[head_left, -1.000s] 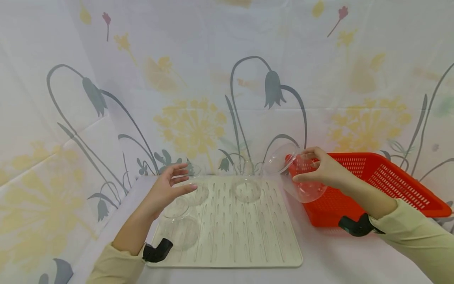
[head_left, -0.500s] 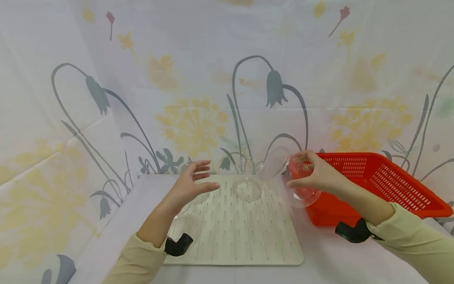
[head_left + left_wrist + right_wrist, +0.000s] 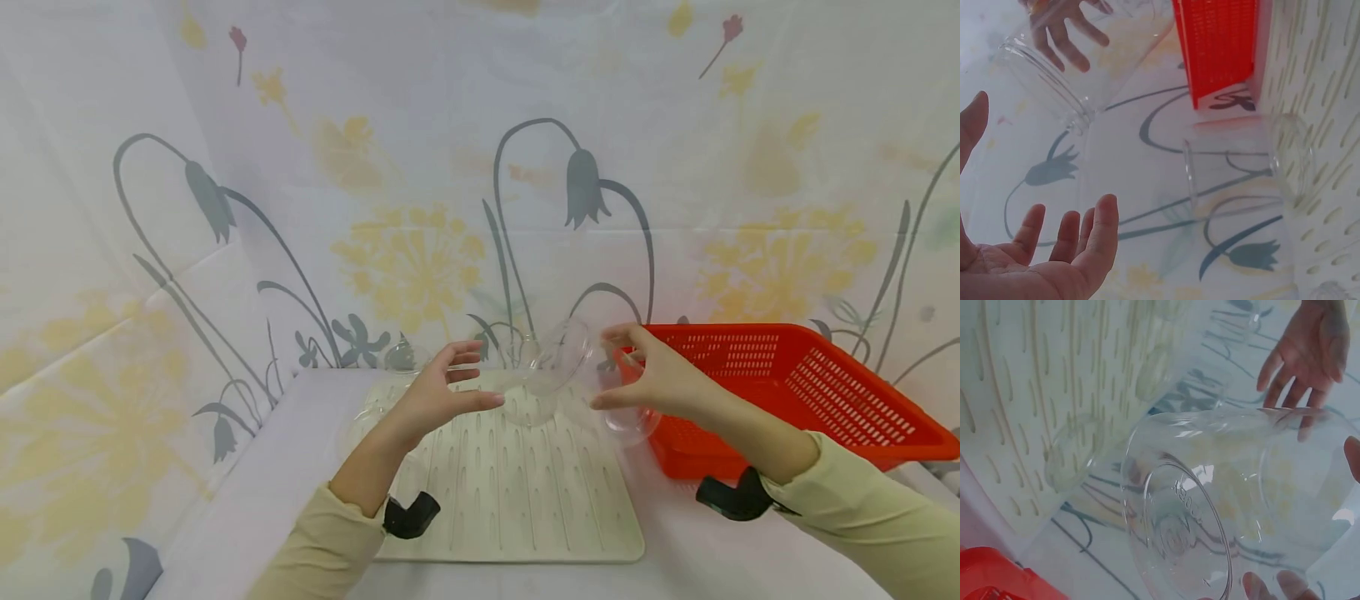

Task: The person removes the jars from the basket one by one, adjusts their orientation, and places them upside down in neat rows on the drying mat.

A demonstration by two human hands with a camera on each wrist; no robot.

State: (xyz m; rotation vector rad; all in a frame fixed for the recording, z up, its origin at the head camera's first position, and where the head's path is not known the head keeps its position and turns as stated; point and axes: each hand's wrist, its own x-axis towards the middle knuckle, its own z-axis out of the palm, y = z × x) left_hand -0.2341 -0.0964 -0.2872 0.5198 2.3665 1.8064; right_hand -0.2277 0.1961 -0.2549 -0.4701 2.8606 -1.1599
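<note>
My right hand (image 3: 660,379) grips a clear, see-through wide-mouthed container (image 3: 1210,469) by its side. Its round base carries raised lettering in the right wrist view, and the container is tilted, its rim towards the upper left in the head view. Thumb and fingers lie on opposite sides of it. My left hand (image 3: 442,387) hovers over the mat to the left of that rim, palm turned towards it, fingers apart and holding nothing. Below and between the hands, another clear container (image 3: 1235,175) stands on the pale ribbed mat (image 3: 517,508).
Several more clear containers stand on the mat's left side, partly hidden behind my left forearm; one clear container (image 3: 405,357) shows at the back. A red perforated basket (image 3: 750,342) sits at the right. Behind the table hangs a flower-printed cloth (image 3: 480,167).
My left hand has moved right across the mat, towards the held container. My right hand has shifted slightly left and down with the container, away from the basket.
</note>
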